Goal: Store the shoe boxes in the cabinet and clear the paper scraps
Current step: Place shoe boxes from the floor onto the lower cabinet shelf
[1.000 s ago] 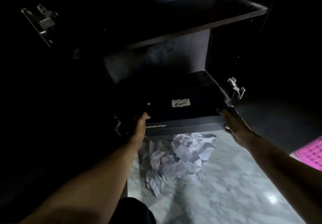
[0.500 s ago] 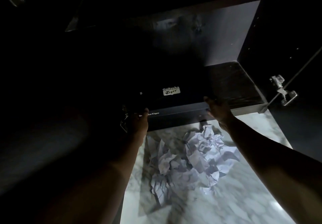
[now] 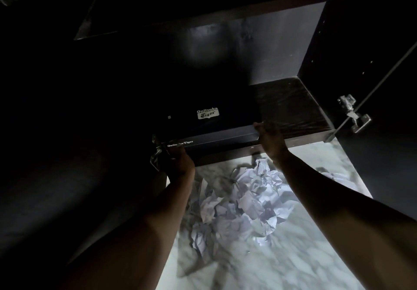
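A black shoe box (image 3: 209,120) with a white logo lies on the bottom shelf of the dark cabinet (image 3: 291,107), at its left side, its front face near the shelf's edge. My left hand (image 3: 180,158) is at the box's front left corner, and my right hand (image 3: 269,136) grips its front right corner. How my left fingers lie on the box is lost in shadow. A heap of crumpled white paper scraps (image 3: 243,201) lies on the marble floor just below the cabinet, between my forearms.
The cabinet's right door (image 3: 383,131) stands open with a metal hinge (image 3: 353,113). Another hinge (image 3: 158,154) shows by my left hand. A shelf board (image 3: 225,14) spans above. The pale marble floor (image 3: 282,256) stretches toward me. The left side is in darkness.
The box has gone from in front of the cabinet onto the bottom shelf and slid to its left side. Both hands followed it, and my view has dropped lower.
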A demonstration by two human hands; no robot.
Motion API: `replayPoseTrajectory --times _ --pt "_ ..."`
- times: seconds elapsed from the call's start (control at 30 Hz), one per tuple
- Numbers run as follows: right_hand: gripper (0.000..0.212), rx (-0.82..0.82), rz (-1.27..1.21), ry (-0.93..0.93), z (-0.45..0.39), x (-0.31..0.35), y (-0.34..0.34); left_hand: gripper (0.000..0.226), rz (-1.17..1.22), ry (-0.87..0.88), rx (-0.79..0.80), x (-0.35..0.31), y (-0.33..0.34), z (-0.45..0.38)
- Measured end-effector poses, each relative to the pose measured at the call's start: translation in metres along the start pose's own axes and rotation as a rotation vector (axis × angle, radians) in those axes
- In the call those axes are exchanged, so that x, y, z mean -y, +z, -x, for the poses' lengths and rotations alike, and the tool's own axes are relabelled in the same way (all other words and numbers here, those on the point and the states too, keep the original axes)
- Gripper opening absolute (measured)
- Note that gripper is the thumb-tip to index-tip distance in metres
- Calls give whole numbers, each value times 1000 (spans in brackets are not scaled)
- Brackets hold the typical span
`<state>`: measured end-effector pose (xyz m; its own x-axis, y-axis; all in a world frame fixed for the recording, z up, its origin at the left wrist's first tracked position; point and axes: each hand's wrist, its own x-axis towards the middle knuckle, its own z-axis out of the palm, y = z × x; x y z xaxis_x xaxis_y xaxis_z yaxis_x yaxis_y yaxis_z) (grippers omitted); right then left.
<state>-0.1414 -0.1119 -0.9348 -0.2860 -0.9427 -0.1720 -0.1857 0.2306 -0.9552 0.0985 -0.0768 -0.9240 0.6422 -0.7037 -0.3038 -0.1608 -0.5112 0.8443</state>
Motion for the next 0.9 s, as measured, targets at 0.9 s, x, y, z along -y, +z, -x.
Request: replayPoseTrajectory --times 0.9 --pt "16 -821 400 204 545 -12 -318 19 -491 573 1622 29 9 473"
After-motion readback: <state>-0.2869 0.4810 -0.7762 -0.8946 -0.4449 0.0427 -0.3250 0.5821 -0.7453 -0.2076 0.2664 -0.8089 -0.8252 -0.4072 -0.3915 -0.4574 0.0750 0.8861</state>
